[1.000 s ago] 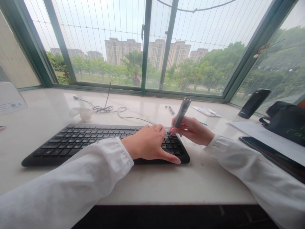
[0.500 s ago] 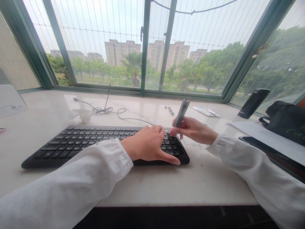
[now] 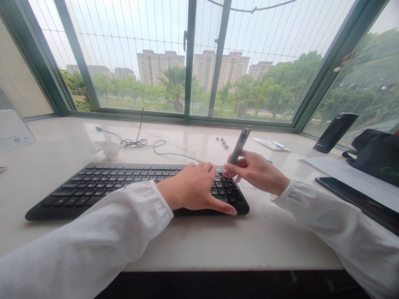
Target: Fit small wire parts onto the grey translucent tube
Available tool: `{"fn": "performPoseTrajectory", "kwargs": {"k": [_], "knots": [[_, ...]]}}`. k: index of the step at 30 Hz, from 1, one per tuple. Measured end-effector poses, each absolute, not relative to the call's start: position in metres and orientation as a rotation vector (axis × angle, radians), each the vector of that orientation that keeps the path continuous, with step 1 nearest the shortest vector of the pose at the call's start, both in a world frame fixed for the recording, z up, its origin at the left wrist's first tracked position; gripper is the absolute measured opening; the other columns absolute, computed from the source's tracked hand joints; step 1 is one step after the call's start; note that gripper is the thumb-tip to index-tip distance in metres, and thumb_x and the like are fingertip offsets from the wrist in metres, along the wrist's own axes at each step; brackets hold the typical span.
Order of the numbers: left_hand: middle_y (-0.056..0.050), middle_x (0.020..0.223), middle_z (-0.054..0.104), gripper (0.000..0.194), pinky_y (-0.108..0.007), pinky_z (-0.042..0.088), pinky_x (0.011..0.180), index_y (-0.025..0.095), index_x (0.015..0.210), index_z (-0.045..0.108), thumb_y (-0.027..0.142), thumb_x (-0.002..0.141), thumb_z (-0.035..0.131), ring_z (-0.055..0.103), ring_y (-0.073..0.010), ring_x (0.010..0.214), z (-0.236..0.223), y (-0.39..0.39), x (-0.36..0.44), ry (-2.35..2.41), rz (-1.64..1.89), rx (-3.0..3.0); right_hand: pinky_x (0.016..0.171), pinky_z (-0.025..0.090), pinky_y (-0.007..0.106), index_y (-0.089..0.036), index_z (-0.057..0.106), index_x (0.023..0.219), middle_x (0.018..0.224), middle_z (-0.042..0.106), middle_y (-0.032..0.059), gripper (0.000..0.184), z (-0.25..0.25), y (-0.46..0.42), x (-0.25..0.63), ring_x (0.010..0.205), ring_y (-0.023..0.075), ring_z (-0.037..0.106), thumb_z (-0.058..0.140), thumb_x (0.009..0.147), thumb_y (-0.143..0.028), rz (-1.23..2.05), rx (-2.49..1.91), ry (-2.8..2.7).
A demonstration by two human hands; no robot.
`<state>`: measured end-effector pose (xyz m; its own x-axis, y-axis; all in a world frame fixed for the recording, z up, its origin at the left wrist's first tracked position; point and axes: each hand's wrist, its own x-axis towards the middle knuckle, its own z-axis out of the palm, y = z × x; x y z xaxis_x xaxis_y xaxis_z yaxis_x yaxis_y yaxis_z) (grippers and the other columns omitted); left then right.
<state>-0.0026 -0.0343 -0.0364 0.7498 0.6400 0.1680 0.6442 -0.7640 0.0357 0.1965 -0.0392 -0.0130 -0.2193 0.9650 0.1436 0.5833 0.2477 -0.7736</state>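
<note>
A black keyboard (image 3: pixel 102 185) lies across the white sill-top desk (image 3: pixel 218 245). My left hand (image 3: pixel 195 189) rests flat on its right part, fingers stretched over the keys and thumb along the front edge. My right hand (image 3: pixel 258 170) is closed in a pinch round a slim grey tool (image 3: pixel 238 147) with a wire tip. The tool stands tilted, its tip down on the keys at the keyboard's far right corner, just beside my left fingertips.
A coiled black cable (image 3: pixel 137 142) lies behind the keyboard. At the right are a dark tablet (image 3: pixel 358 201), white paper (image 3: pixel 349 174), a black bag (image 3: pixel 378 153) and a leaning black device (image 3: pixel 335 133). Small bits (image 3: pixel 222 142) and a packet (image 3: pixel 269 144) lie near the window.
The right hand has tilted the grey tool and lowered its tip onto the keys at the keyboard's right end. My left hand has stayed in place.
</note>
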Motion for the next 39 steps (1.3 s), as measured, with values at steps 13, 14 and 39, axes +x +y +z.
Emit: {"fn": "performPoseTrajectory", "kwargs": {"k": [13, 14, 39], "knots": [[-0.013, 0.112, 0.059, 0.103, -0.040, 0.041, 0.088, 0.014, 0.124, 0.054, 0.095, 0.066, 0.031, 0.057, -0.0302, 0.098, -0.037, -0.034, -0.003, -1.066, -0.282, -2.915, 0.055, 0.048, 0.025, -0.020, 0.056, 0.084, 0.069, 0.066, 0.0012, 0.018, -0.022, -0.032, 0.206, 0.061, 0.0159, 0.063, 0.060, 0.086, -0.038, 0.485, -1.184, -2.221], [-0.012, 0.112, 0.059, 0.102, -0.040, 0.041, 0.088, 0.014, 0.124, 0.054, 0.095, 0.066, 0.031, 0.057, -0.0302, 0.098, -0.037, -0.034, -0.003, -1.064, -0.285, -2.916, 0.055, 0.047, 0.025, -0.020, 0.056, 0.084, 0.068, 0.066, 0.0007, 0.018, -0.022, -0.031, 0.207, 0.060, 0.0155, 0.062, 0.060, 0.087, -0.038, 0.449, -1.169, -2.251], [-0.013, 0.114, 0.058, 0.102, -0.038, 0.040, 0.089, 0.015, 0.126, 0.052, 0.095, 0.066, 0.032, 0.056, -0.0303, 0.102, -0.037, -0.032, -0.003, -1.066, -0.279, -2.954, 0.070, 0.049, 0.025, -0.019, 0.059, 0.096, 0.087, 0.071, 0.0055, 0.021, -0.022, -0.019, 0.217, 0.075, 0.0171, 0.067, 0.054, 0.094, -0.039, 0.193, -0.848, -2.548]]}}
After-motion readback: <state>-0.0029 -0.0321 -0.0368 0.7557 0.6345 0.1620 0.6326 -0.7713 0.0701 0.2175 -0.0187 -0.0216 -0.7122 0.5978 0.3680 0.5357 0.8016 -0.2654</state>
